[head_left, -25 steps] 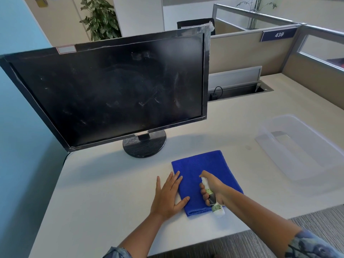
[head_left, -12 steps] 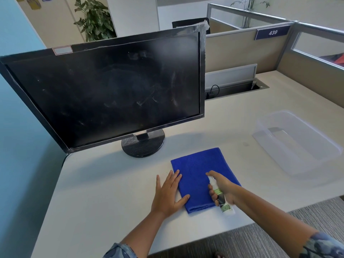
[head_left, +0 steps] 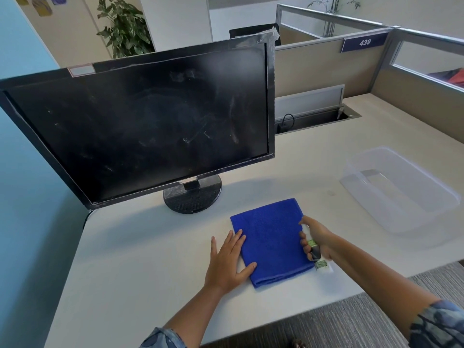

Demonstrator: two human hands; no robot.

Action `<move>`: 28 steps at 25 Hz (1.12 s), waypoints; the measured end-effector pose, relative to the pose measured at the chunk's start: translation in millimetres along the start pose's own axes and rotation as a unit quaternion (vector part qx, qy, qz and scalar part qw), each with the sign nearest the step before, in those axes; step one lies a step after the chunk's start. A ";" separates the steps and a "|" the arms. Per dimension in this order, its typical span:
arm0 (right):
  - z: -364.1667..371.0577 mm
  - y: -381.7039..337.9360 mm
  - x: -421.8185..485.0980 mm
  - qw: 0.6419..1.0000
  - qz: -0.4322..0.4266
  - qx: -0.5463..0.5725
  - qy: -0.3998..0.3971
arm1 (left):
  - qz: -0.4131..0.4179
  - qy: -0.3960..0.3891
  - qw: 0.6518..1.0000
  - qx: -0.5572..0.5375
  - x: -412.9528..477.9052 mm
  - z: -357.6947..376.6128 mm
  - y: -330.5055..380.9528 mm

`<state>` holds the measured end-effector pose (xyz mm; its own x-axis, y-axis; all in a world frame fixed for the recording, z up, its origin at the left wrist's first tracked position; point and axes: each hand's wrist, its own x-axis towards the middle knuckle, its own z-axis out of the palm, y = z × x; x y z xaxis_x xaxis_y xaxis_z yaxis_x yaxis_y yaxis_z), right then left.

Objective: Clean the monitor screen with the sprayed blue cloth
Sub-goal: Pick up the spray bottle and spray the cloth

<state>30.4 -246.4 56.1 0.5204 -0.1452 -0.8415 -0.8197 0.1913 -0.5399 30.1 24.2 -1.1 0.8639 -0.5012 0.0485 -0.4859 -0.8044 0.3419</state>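
While both hands work at the near edge of the desk point(head_left: 140, 259), the scene runs left to right:
Monitor point(head_left: 150, 126): one, far left, smudged dark screen, on a round stand point(head_left: 192, 195).
Left hand point(head_left: 227, 259): flat and open, fingers spread, pressing the blue cloth's left edge.
Blue cloth point(head_left: 271, 242): one, folded, flat on the desk, near the stand.
Right hand point(head_left: 317, 238): curled closed around one small spray bottle point(head_left: 315, 252) at the cloth's right edge.
Clear tub point(head_left: 399, 189): one, far right, well apart.
Between cloth and screen: only the stand.

Pale desk point(head_left: 140, 259), monitor point(head_left: 140, 126), blue cloth point(head_left: 271, 237), clear tub point(head_left: 401, 192)
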 end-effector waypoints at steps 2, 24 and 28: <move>2.2 -9.3 2.8 1.000 -0.009 0.009 0.000 | 0.000 0.000 1.000 0.002 0.1 0.3 -0.1; 76.8 -25.3 12.6 0.992 -0.002 -0.108 -0.059 | -0.002 0.009 1.000 -0.005 -0.1 0.6 -0.6; 88.1 -13.6 6.7 0.989 0.007 -0.121 -0.079 | 0.003 0.009 1.000 -0.009 -0.6 0.0 -0.7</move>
<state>66.1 -164.4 56.1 0.5246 0.0137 -0.8512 -0.8500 -0.0481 -0.5246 30.0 25.1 -1.4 0.8634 -0.4999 0.0679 -0.4888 -0.7954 0.3583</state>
